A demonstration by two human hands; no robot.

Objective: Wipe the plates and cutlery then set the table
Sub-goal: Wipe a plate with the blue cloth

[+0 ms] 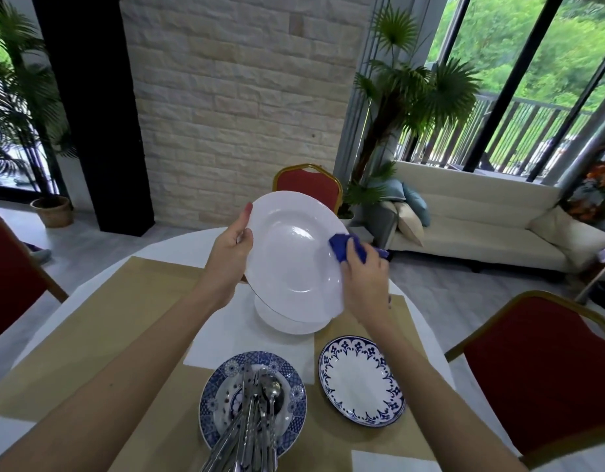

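Observation:
My left hand (230, 256) grips the left rim of a large white plate (291, 257), held tilted above the table. My right hand (364, 277) holds a blue cloth (345, 248) against the plate's right rim. Directly below sits a white plate stack (287, 323). Near me a blue patterned plate (253, 400) carries several pieces of cutlery (257, 417), handles pointing toward me. To its right lies a white plate with a blue border (361, 381), nothing on it.
The round white table (90, 294) is covered by tan placemats (100, 335) and white napkins (246, 342). Red chairs stand at the far side (308, 185), left (11, 281) and right (539, 379). A cream sofa (481, 226) and potted palms stand behind.

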